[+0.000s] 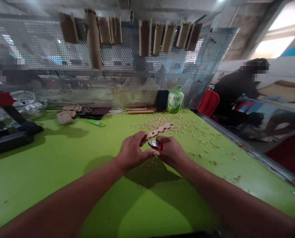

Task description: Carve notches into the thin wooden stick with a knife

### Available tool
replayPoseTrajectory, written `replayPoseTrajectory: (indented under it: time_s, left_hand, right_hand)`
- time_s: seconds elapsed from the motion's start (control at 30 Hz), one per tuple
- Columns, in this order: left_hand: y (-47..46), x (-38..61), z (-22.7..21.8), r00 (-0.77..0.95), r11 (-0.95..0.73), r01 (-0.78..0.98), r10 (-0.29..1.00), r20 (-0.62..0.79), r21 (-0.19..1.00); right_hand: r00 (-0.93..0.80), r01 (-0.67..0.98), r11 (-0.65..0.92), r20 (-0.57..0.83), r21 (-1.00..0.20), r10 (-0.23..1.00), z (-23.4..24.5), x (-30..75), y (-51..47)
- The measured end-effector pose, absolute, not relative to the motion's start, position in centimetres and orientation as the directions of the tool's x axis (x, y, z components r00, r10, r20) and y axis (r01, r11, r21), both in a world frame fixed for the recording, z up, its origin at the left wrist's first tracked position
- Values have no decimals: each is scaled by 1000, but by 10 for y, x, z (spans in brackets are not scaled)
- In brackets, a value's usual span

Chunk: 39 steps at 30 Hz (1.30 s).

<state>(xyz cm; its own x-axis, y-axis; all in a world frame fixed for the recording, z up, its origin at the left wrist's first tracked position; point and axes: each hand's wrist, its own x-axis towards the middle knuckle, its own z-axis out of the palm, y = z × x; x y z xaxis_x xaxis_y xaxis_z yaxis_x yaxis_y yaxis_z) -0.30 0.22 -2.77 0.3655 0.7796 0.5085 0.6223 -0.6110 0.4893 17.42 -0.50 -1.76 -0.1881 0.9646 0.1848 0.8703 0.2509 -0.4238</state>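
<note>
My left hand [133, 150] is closed around the near end of a notched strip of pale wood [160, 129], which points away to the right above the green table [63, 172]. My right hand [170, 150] is closed on a small knife with a red handle [155, 143]; its blade lies against the strip just beside my left thumb. Both hands meet at the middle of the table. Pale wood shavings [162, 120] lie scattered beyond and right of them.
A green drink bottle [175, 100] and a dark box [162, 100] stand against the perforated metal back panel [127, 66], where wooden pieces hang. Wood pieces [66, 115] and a green lighter [95, 123] lie far left. A black machine [8, 127] sits left. A person [239, 89] sits beyond the right edge.
</note>
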Motion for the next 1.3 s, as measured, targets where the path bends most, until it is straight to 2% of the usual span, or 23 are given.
replayPoseTrajectory:
  time_s: [0.13,0.23,0.4,0.53,0.67,0.77,0.83,1.0,1.17,1.23,1.3]
  left_hand:
    - [0,2,-28,291,-522,690,834,469,501]
    - [-1,3,-30,289,-515,702,837,464,492]
    - [-3,4,-29,298,-550,681,811,503,484]
    - [-5,6,-28,294,-519,702,835,465,488]
    - [-8,6,-28,238,-477,773,829,506,418]
    - [-12,7,-27,216,-466,790,820,529,400]
    - [-14,9,-27,206,-459,774,834,511,436]
    - [-14,15,-27,138,-367,701,911,388,612]
    - [-6,15,-30,97,-215,630,975,199,747]
    - [-3,11,-31,105,-188,595,982,156,782]
    - [0,8,-31,114,-209,555,978,175,805]
  right_hand:
    - [-219,884,266,163,-384,962,-15,172,-5]
    - [-242,888,284,157,-361,957,-17,173,-4]
    - [-255,855,318,201,-409,946,-18,173,-3]
    - [-263,837,338,225,-430,938,-20,173,1]
    - [-220,868,297,230,-397,948,-20,172,1]
    - [-192,859,277,229,-430,954,-20,170,-3]
    - [-178,865,266,236,-425,955,-19,169,-4]
    - [-113,914,206,270,-348,956,-20,170,-1]
    - [-70,957,174,394,-232,916,-21,176,3]
    - [-84,944,204,411,-258,908,-21,177,4]
    - [-125,914,259,391,-312,912,-21,176,3]
